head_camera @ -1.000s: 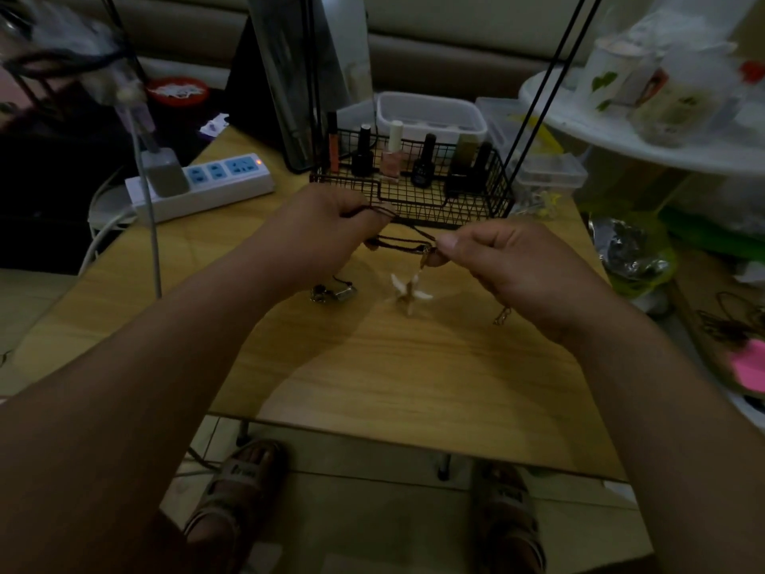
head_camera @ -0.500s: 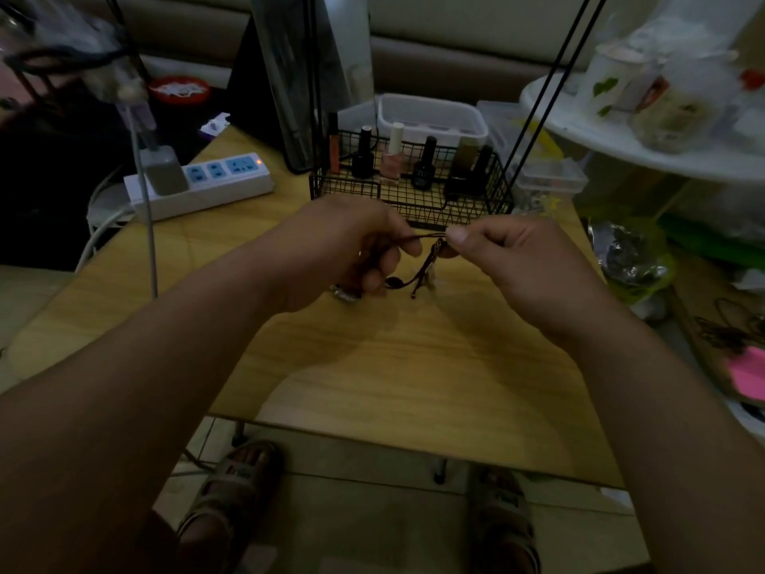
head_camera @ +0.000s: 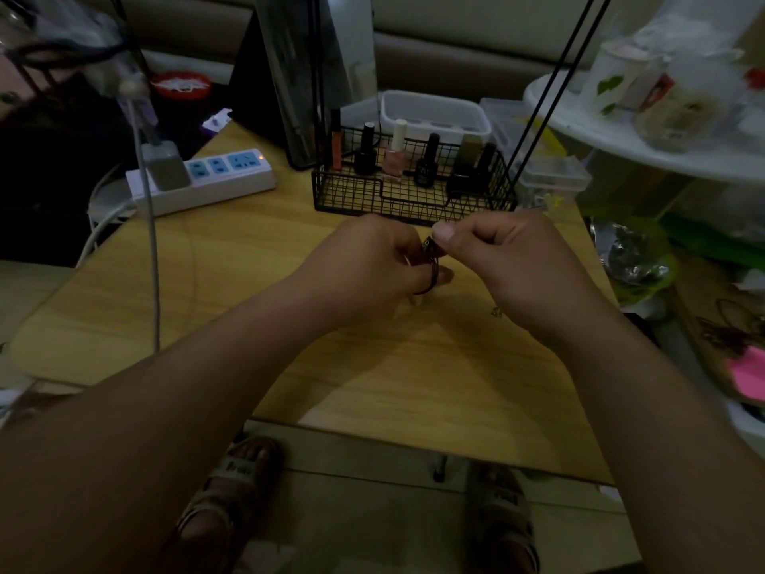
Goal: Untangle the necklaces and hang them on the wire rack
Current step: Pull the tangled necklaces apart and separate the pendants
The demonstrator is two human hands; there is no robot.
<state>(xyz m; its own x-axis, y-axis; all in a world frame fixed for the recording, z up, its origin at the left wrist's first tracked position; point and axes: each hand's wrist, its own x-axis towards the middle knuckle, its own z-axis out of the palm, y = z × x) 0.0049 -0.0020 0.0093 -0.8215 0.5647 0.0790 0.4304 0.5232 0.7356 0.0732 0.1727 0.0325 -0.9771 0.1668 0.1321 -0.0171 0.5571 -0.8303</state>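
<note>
A dark necklace cord (head_camera: 430,258) is bunched between my two hands, just above the wooden table (head_camera: 414,387). My left hand (head_camera: 372,267) grips the cord, which loops round its fingers. My right hand (head_camera: 505,263) pinches the cord's top end between thumb and forefinger, right beside the left hand. A small piece of chain (head_camera: 496,312) lies on the table under my right hand. The black wire rack (head_camera: 414,196) stands just behind my hands, its thin rods (head_camera: 550,89) rising up to the right.
Nail polish bottles (head_camera: 393,155) stand in the rack's basket. A white power strip (head_camera: 203,180) with a plug and cable lies at the left. Clear plastic boxes (head_camera: 550,176) sit behind the rack, and a cluttered white shelf (head_camera: 621,138) stands at the right. My sandalled feet show below the table's front edge.
My hands have closed together, gathering the stretched cord into a small bunch. The white flower pendant and metal clasp seen on the table a second ago are out of sight.
</note>
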